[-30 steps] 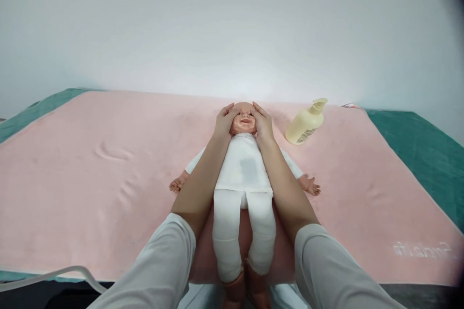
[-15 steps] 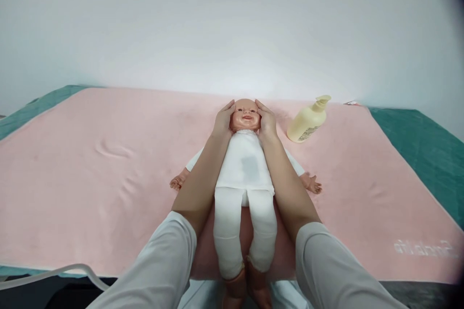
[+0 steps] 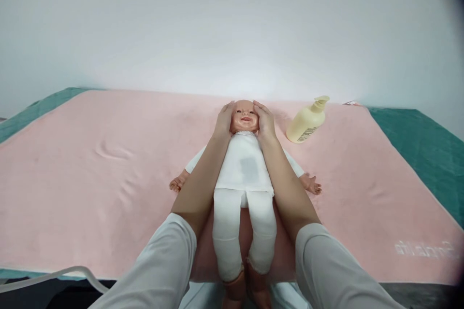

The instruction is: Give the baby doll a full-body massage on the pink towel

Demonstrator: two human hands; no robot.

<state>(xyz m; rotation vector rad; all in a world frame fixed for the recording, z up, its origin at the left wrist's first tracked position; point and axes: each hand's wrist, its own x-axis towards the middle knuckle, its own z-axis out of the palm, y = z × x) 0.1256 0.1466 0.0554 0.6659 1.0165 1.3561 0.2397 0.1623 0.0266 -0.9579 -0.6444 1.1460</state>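
Note:
A baby doll (image 3: 242, 161) in a white top and white leggings lies face up, its arms spread and its bare feet toward me. My left hand (image 3: 224, 118) cups the left side of its head, and my right hand (image 3: 266, 120) cups the right side. Both sets of fingers are held together along the temples, with the tips beside the forehead. The doll's ears and the sides of its head are hidden under my palms. A faint grey-blue patch shows on the top. My forearms run along either side of the body, partly covering the doll's sleeves.
Beneath the doll a pink mat (image 3: 90, 178) is spread over a green cloth (image 3: 420, 149). A pale yellow pump bottle (image 3: 306, 123) stands to the right of the head. Behind is a white wall (image 3: 217, 24). A white tube (image 3: 47, 275) curves at the lower left.
My right fingertips have shifted slightly inward along the doll's temple, and both hands stay around its head. The doll and the bottle keep their places; the view has moved very slightly.

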